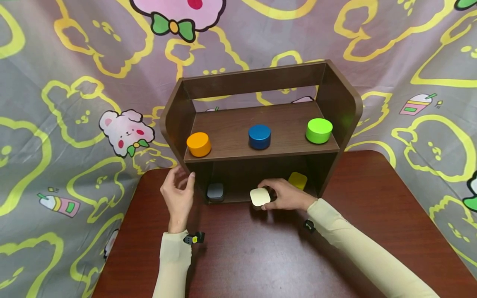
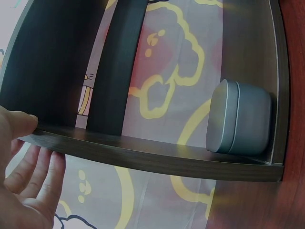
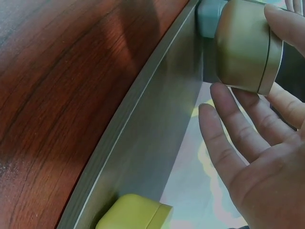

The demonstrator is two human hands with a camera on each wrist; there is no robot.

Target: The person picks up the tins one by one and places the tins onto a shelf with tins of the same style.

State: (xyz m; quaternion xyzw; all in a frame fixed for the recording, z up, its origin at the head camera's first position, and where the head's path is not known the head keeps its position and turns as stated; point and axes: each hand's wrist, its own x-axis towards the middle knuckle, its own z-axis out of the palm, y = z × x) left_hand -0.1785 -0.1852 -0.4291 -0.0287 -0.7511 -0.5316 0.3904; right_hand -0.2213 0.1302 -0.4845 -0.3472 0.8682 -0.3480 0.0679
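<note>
My right hand (image 1: 285,194) pinches a pale gold square tin (image 1: 260,197) between thumb and fingers, at the front of the lower shelf. In the right wrist view the tin (image 3: 243,45) is held clear of the last fingers. My left hand (image 1: 179,200) holds the left side panel of a dark brown two-tier shelf (image 1: 238,158); the left wrist view has the thumb on one side of the panel and the fingers on the other. A grey square tin (image 2: 240,118) sits in the lower left corner. At the lower right stands a yellow square tin (image 1: 297,181), partly behind my right hand.
On the upper tier stand an orange round tin (image 1: 199,145), a blue round tin (image 1: 259,137) and a green round tin (image 1: 319,131). The shelf rests on a reddish-brown table (image 1: 238,256). A patterned cloth (image 1: 93,124) hangs behind and at both sides.
</note>
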